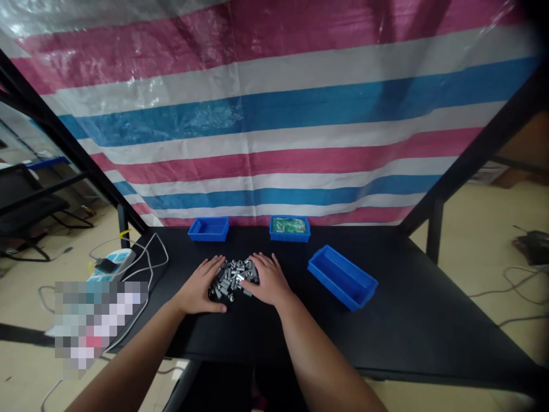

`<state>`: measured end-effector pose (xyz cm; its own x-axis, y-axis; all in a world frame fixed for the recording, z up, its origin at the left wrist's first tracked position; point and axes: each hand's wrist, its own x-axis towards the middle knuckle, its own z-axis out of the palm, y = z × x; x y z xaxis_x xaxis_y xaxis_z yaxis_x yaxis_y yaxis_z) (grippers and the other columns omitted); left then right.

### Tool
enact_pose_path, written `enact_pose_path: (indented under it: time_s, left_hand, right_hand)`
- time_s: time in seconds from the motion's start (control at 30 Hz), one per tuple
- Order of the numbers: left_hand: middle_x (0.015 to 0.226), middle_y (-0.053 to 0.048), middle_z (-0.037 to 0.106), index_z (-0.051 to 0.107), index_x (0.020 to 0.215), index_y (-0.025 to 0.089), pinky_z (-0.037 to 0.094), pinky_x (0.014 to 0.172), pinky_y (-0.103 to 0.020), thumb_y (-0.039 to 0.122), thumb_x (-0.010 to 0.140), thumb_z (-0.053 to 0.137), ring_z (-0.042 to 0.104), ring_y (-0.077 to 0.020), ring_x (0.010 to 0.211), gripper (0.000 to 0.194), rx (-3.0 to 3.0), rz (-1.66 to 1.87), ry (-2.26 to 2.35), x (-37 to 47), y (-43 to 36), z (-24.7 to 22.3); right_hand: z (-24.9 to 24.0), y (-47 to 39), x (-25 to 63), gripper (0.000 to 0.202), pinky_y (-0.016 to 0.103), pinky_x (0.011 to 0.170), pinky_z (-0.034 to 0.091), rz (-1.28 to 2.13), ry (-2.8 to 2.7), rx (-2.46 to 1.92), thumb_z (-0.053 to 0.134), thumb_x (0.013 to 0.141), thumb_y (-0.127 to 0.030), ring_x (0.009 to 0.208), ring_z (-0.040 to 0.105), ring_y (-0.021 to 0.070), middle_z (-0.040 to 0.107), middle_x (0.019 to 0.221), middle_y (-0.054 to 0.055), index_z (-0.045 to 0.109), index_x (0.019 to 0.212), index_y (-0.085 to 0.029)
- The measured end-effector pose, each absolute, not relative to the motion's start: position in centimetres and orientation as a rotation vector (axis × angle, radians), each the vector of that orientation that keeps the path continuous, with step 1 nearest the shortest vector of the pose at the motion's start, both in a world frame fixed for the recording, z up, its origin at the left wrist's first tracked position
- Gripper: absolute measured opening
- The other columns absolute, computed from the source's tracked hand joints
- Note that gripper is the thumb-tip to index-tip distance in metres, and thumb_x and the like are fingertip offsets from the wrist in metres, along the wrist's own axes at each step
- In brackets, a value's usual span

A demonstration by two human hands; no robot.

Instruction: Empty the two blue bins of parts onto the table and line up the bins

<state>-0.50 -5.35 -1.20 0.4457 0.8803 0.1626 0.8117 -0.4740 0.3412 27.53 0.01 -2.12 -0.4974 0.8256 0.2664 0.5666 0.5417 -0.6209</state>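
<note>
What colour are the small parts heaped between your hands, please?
Grey, metallic-looking parts, seen in the head view.

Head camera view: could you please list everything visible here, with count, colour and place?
small grey metal cylinder parts: one pile, grey, table centre, between both hands
blue plastic bins: three, blue; two at the back edge, one angled at right; the middle bin holds green pieces
black table: one, black
striped plastic tarp: one, pink, white, blue, behind table
white power strip: one, left edge
left hand: flat, touching pile
right hand: flat, touching pile
</note>
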Motion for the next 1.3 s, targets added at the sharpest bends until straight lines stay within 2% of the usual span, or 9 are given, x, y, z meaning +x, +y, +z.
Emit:
enact_pose_path:
  time_s: [0.1, 0.33, 0.4, 0.53, 0.7, 0.83, 1.0, 1.13, 1.3]
  left_hand:
    - [0.162, -0.02, 0.028, 0.005, 0.161, 0.022, 0.02, 0.121, -0.064, 0.078, 0.059, 0.076, 0.029, -0.0417, 0.148, 0.137, 2.528, 0.437, 1.487, -0.1, -5.0, -1.5]
    - [0.16, -0.02, 0.033, 0.007, 0.161, 0.022, 0.024, 0.121, -0.061, 0.075, 0.07, 0.071, 0.035, -0.0372, 0.147, 0.123, 2.544, 0.478, 1.462, -0.1, -4.8, -1.9]
    - [0.16, -0.019, 0.034, 0.011, 0.161, 0.023, 0.024, 0.121, -0.061, 0.072, 0.073, 0.07, 0.035, -0.0366, 0.147, 0.117, 2.536, 0.497, 1.452, -0.2, -4.7, -2.0]
    - [0.16, -0.017, 0.035, 0.015, 0.16, 0.021, 0.025, 0.122, -0.06, 0.07, 0.075, 0.069, 0.034, -0.0356, 0.147, 0.112, 2.505, 0.543, 1.419, -0.5, -4.6, -2.1]
    - [0.159, -0.017, 0.036, 0.015, 0.16, 0.02, 0.024, 0.122, -0.06, 0.07, 0.072, 0.072, 0.036, -0.0353, 0.146, 0.116, 2.45, 0.621, 1.393, -0.8, -4.5, -2.1]
    - [0.157, -0.018, 0.039, 0.019, 0.159, 0.019, 0.024, 0.122, -0.06, 0.066, 0.071, 0.074, 0.037, -0.0353, 0.146, 0.113, 2.401, 0.667, 1.375, -0.9, -4.5, -2.0]
    - [0.157, -0.018, 0.039, 0.022, 0.157, 0.017, 0.023, 0.123, -0.057, 0.061, 0.071, 0.076, 0.035, -0.0336, 0.147, 0.111, 2.348, 0.716, 1.355, -1.0, -4.5, -1.9]
    - [0.158, -0.017, 0.037, 0.021, 0.158, 0.018, 0.022, 0.124, -0.057, 0.057, 0.069, 0.079, 0.033, -0.0331, 0.148, 0.113, 2.32, 0.756, 1.35, -1.2, -4.4, -2.0]
    - [0.159, -0.018, 0.036, 0.018, 0.158, 0.018, 0.024, 0.123, -0.058, 0.058, 0.07, 0.078, 0.034, -0.0347, 0.147, 0.114, 2.314, 0.802, 1.329, -1.2, -4.4, -2.4]
  right_hand:
    - [-2.2, -0.3, 27.3, 0.082, 0.057, 0.124, 0.011, 0.613, -2.29, -1.101, 0.07, 0.079, -0.063, 0.146, 0.035, 0.0332, 0.046, 0.153, 0.016, 0.047, 0.145, -0.019]
    - [-1.7, -1.2, 27.0, 0.098, 0.053, 0.124, 0.02, 0.613, -2.367, -0.969, 0.077, 0.069, -0.064, 0.147, 0.033, 0.033, 0.044, 0.153, 0.013, 0.041, 0.149, -0.021]
    - [-1.7, -1.2, 27.0, 0.087, 0.053, 0.122, 0.025, 0.581, -2.301, -0.965, 0.078, 0.073, -0.057, 0.146, 0.034, 0.0332, 0.045, 0.152, 0.012, 0.045, 0.146, -0.022]
    - [-2.4, -0.3, 27.4, 0.043, 0.051, 0.111, 0.042, 0.386, -1.866, -1.165, 0.064, 0.087, -0.032, 0.129, 0.05, 0.0303, 0.056, 0.131, 0.014, 0.057, 0.128, -0.021]
    - [-3.3, 2.6, 28.9, 0.05, 0.045, 0.091, 0.055, 0.259, -1.544, -1.443, 0.055, 0.089, -0.03, 0.101, 0.062, 0.0261, 0.056, 0.116, 0.014, 0.05, 0.138, -0.019]
    - [-2.2, 5.7, 30.3, 0.06, 0.04, 0.086, 0.053, 0.288, -1.639, -1.693, 0.056, 0.089, -0.029, 0.089, 0.066, 0.0244, 0.064, 0.105, 0.012, 0.042, 0.145, -0.016]
    - [0.0, 8.8, 31.0, 0.041, 0.033, 0.077, 0.049, 0.324, -1.722, -2.019, 0.063, 0.088, -0.033, 0.085, 0.068, 0.0258, 0.07, 0.087, 0.008, 0.057, 0.126, -0.02]
    - [0.1, 8.5, 30.3, 0.027, 0.03, 0.072, 0.046, 0.286, -1.726, -1.972, 0.063, 0.089, -0.037, 0.081, 0.069, 0.0247, 0.071, 0.084, 0.006, 0.061, 0.112, -0.022]
    - [0.4, 4.1, 29.5, 0.031, 0.033, 0.075, 0.049, 0.219, -1.698, -1.69, 0.057, 0.092, -0.044, 0.079, 0.068, 0.0243, 0.069, 0.082, 0.005, 0.059, 0.111, -0.021]
